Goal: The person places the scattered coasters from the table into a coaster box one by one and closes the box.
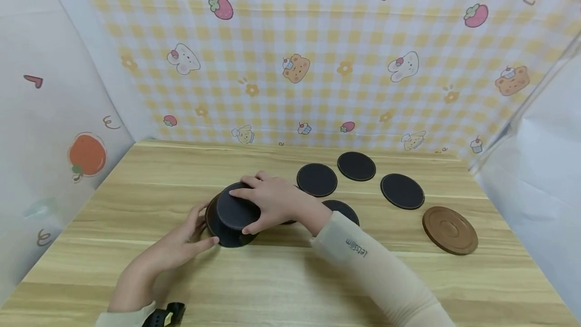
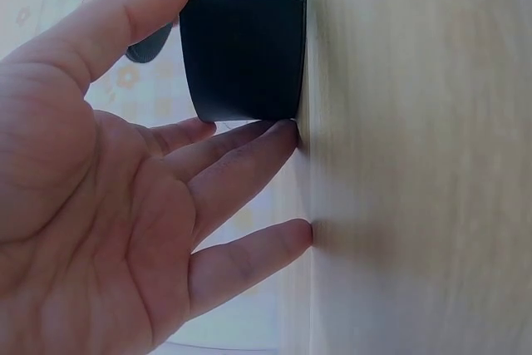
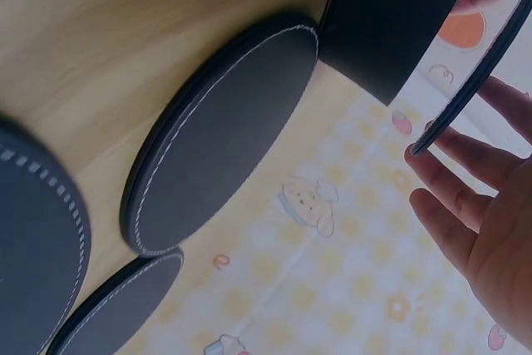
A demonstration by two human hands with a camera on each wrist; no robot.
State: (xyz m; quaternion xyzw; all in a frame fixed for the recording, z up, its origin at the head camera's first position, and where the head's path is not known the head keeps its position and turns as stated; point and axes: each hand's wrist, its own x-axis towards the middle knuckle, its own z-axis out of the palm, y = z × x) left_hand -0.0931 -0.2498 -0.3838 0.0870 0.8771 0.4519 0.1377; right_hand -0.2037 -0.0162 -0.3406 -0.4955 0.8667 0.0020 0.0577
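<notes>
A black round coaster (image 1: 236,211) with a stitched edge is in my right hand (image 1: 278,200), gripped at its rim between thumb and fingers. It is tilted above a round black coaster holder (image 1: 229,237) on the table. My left hand (image 1: 179,243) holds that holder's side, thumb on one side and fingers on the other. In the left wrist view, the holder (image 2: 243,60) shows a smooth curved wall with a gap in it. Seen from the right wrist, the held coaster (image 3: 474,81) is edge-on and apart from the holder wall (image 3: 397,27). The holder's inside is mostly hidden.
Several black coasters lie flat to the right, among them a left one (image 1: 316,179), a far one (image 1: 356,166) and a right one (image 1: 402,191). My right forearm partly covers a nearer coaster (image 1: 341,210). A brown grooved round disc (image 1: 450,230) lies farther right.
</notes>
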